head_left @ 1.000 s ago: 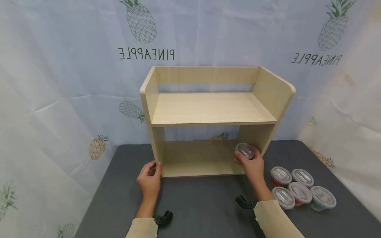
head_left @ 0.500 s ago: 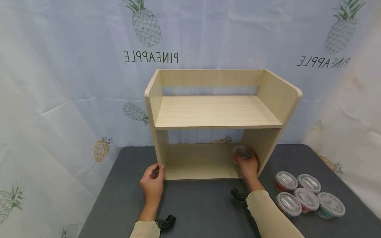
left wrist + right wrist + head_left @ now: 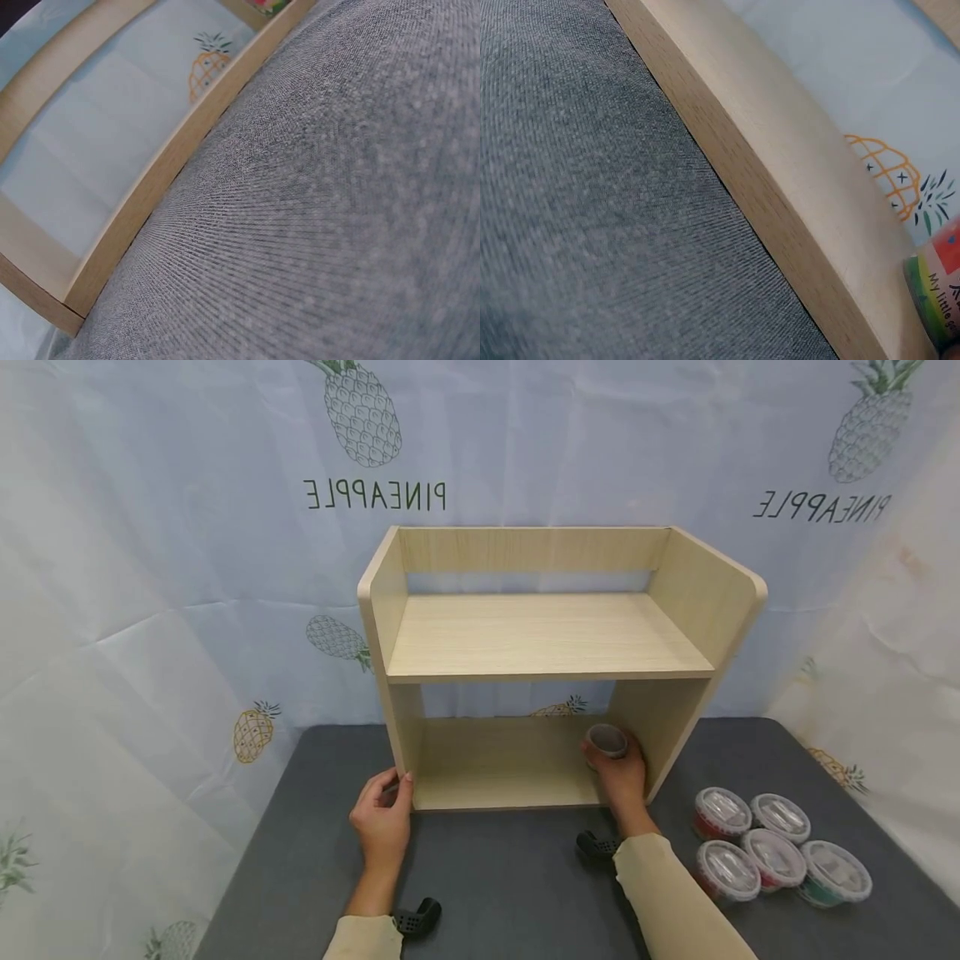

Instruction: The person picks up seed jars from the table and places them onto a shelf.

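The right hand (image 3: 624,777) grips a small round bright-labelled plastic tub (image 3: 607,741), best kept level, near the lower back right corner of a pale wooden two-tier shelf (image 3: 555,633), whose front left edge the left hand (image 3: 383,822) pinches.

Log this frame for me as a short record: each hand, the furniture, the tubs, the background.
Left hand: grips lower left front edge of the shelf
Right hand: holds a labelled tub at the lower tier's right end; contact with the board unclear
Furniture: two-tier wooden shelf, on dark grey table
Other tubs: five lidded tubs, grouped right of shelf
Background: pineapple-print cloth
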{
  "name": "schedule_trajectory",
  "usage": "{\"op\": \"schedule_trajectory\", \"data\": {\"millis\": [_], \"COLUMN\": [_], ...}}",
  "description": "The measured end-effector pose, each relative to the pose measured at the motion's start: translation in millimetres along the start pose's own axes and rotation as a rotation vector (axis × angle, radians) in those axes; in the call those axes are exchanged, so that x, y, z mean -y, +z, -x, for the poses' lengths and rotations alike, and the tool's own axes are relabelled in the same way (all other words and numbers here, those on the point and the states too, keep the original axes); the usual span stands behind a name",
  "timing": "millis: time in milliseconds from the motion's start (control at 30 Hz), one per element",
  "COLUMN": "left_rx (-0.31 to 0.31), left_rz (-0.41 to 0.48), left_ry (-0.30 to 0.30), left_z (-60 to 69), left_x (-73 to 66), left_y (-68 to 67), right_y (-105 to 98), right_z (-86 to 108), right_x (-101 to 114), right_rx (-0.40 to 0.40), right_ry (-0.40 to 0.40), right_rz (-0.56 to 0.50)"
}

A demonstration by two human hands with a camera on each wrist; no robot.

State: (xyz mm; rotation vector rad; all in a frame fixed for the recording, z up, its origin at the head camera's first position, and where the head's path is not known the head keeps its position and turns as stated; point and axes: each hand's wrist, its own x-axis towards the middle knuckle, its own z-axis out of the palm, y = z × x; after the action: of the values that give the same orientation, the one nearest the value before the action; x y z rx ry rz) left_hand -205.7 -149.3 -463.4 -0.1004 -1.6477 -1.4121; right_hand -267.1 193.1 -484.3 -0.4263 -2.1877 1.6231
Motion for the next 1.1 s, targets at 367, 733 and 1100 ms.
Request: {"op": "schedule_trajectory", "data": {"millis": [367, 733, 1100], "left_rx": [0.005, -0.001, 0.002], "left_rz": [-0.008, 0.002, 0.005], "left_ry": [0.003, -0.007, -0.025], "left_z": [-0.4, -0.5, 0.8], "left_x": [-1.9, -3.1, -2.9], "left_y": [-0.6, -0.3, -0.7], "right_y": [-3.4, -27.1, -107.2], "right_z": [10.4, 67.9, 108.0], "right_x": [2.6, 29.1, 71.8], "right_rx": [-0.001, 0.064, -0.073], "right_ry": [0.031, 0.144, -0.036], "right_rz": [-0.053, -0.247, -0.257]}}
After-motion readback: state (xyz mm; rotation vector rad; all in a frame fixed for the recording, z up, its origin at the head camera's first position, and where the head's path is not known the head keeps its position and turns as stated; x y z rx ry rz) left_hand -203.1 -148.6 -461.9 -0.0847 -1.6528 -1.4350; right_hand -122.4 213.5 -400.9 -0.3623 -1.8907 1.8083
